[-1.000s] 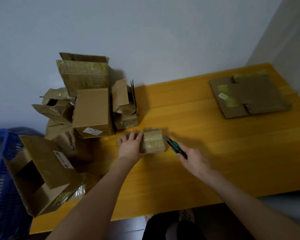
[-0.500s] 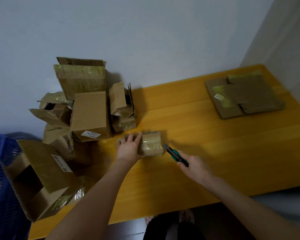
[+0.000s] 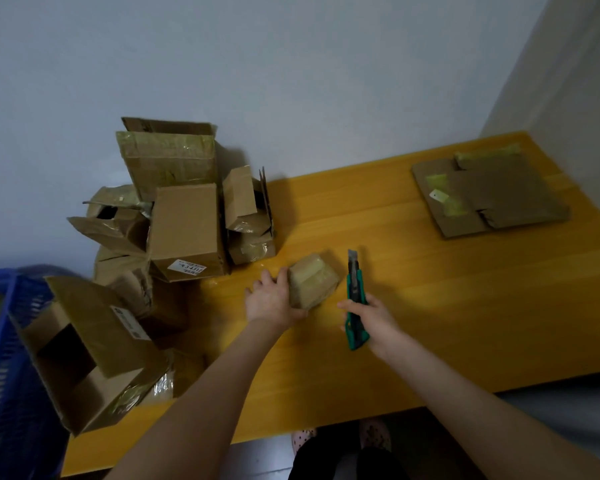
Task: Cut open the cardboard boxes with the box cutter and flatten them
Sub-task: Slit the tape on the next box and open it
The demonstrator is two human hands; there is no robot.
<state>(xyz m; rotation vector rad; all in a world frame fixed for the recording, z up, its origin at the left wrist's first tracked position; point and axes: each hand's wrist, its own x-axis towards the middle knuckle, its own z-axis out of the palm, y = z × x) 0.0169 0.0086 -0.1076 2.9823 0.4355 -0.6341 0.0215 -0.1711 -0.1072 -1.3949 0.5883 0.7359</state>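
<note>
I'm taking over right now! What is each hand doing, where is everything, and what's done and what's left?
Left hand: grips the small taped box on the yellow table.
Right hand: holds the green box cutter, blade out, just right of the box, not touching it.
Done: flattened cardboard lies at the far right corner.
Left: cut and flatten the small box, then the pile of boxes at the table's left end.

I can read one thing only: the white label [image 3: 186,266] low on the middle box [image 3: 186,223] of the pile carries the digits 934317. Its smaller print is too fine for me. The second label [image 3: 130,322] on the open box [image 3: 94,344] and the tag [image 3: 439,195] on the flat cardboard [image 3: 499,192] are illegible.
</note>
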